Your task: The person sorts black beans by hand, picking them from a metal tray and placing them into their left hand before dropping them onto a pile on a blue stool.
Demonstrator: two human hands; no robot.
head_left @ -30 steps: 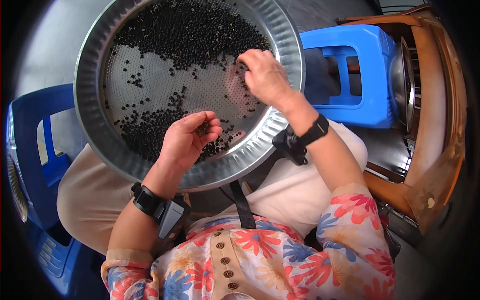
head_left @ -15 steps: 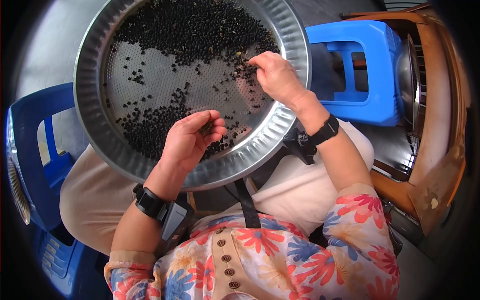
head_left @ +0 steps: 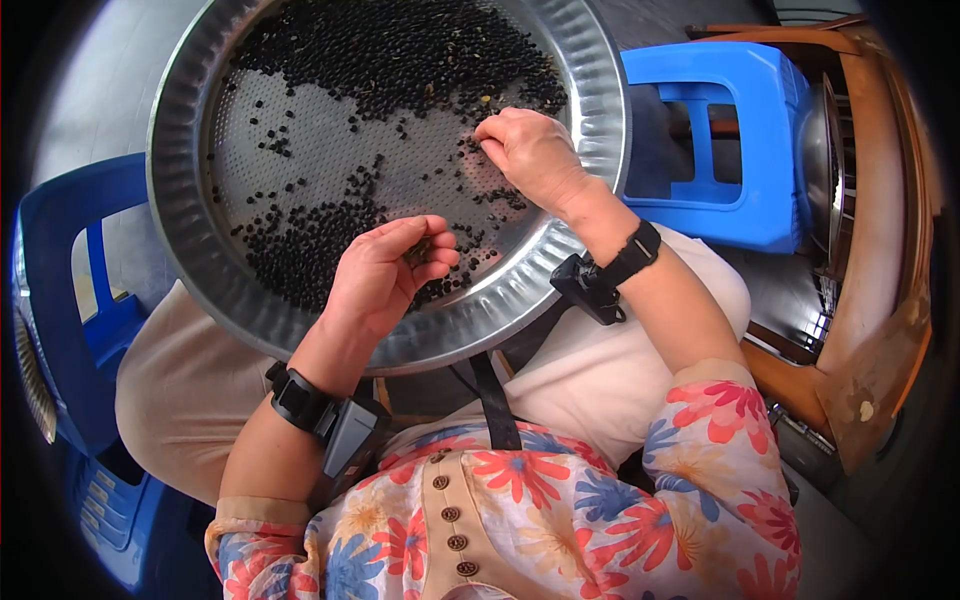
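Observation:
A wide round metal pan (head_left: pixel 185 215) with a dimpled or perforated base lies over my lap. Small black beans (head_left: pixel 390 60) form a large heap on its far side, a smaller heap (head_left: pixel 300 250) lies on the near left, and loose ones are scattered between. My left hand (head_left: pixel 385 265) is curled above the near heap, palm up, around small brownish-green bits (head_left: pixel 417 252). Over the pan's right part, my right hand (head_left: pixel 535 155) pinches thumb and forefinger together close to a few loose beans. Whatever sits between those fingertips is too small to make out.
A blue plastic stool (head_left: pixel 785 150) stands right of the pan, with a round metal dish (head_left: pixel 825 165) against it. Wooden furniture (head_left: pixel 875 220) runs along the far right. Another blue stool (head_left: pixel 50 230) is at the left. Devices are strapped to both wrists.
My right hand has shifted slightly left and down over the pan, dragging some loose beans closer together beneath it. My left hand stays curled in nearly the same place.

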